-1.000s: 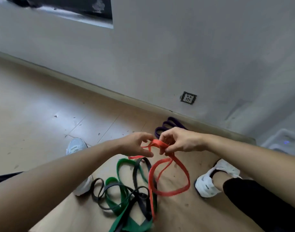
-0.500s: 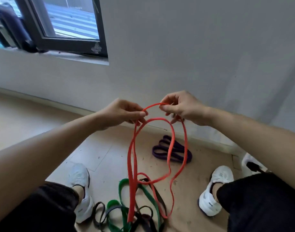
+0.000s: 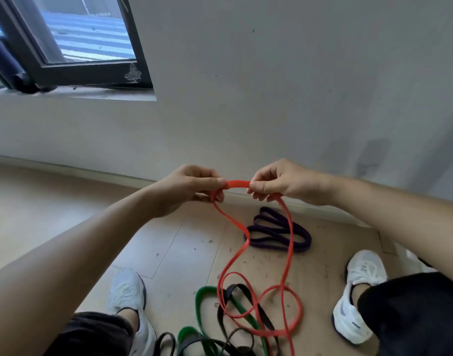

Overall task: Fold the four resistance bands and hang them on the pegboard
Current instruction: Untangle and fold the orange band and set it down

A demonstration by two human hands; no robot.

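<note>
- The step in hand looks like the folding of the red band (image 3: 237, 183): a short stretch of it runs taut and level between the two hands, in front of the wall (image 3: 271, 98).
- The left hand (image 3: 189, 187) pinches one end of that stretch between thumb and forefinger, with the other fingers curled in under it; a strand drops from this hand towards the floor (image 3: 169, 253).
- The right hand (image 3: 282, 179) pinches the other end the same way, fingers closed round the band, and a second strand falls from below its knuckles.
- Both strands hang slack and end in loose loops on the floor, lying across the green band (image 3: 205, 289) and the black band (image 3: 232, 287), which are tangled together between the person's shoes.
- The purple band (image 3: 269, 245) lies apart from that heap, close to the foot of the wall, in a flat bundle of several loops (it looks already folded, though that is a judgement).
- By that reading, one band is folded, one is in work, two are untouched, and none is hung.
- The next move probably calls for drawing the hanging length up clear of the green and black bands and doubling it; the loops could drag those two along.
- No pegboard is in view, so where the bands will hang cannot be told.
- As for containers, none can be made out; every band lies bare on the floor or in the hands.
</note>
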